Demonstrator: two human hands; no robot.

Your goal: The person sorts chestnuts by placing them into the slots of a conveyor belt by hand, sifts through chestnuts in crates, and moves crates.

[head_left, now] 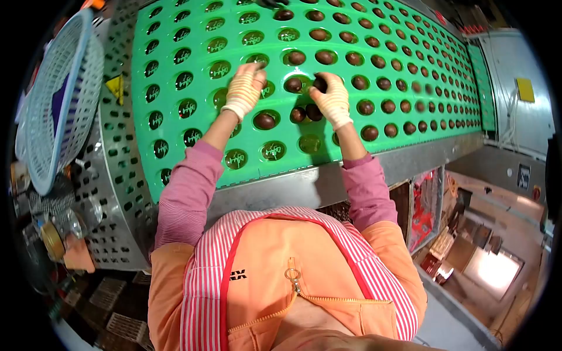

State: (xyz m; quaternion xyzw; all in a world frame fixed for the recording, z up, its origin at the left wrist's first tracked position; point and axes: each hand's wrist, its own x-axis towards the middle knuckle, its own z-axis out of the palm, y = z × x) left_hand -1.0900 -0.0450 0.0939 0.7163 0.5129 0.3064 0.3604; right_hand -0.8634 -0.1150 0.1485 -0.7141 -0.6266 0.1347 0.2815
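A green tray-like belt with rows of round cups lies before me, many of them holding dark brown round pieces. Gloved in striped cream fabric, my left hand is over the cups left of centre, fingers bent; what it holds, if anything, is hidden. My right hand, in a similar glove, has its fingers closed round a dark round piece. Just left of that hand, a brown piece rests in a cup. Below it, two pieces touch side by side, one of them on the left. Another brown piece sits in a cup lower left.
A light blue plastic basket stands at the left, beside a perforated metal panel. A metal edge runs along the near side of the belt. At the top, a dark-gloved hand is partly visible.
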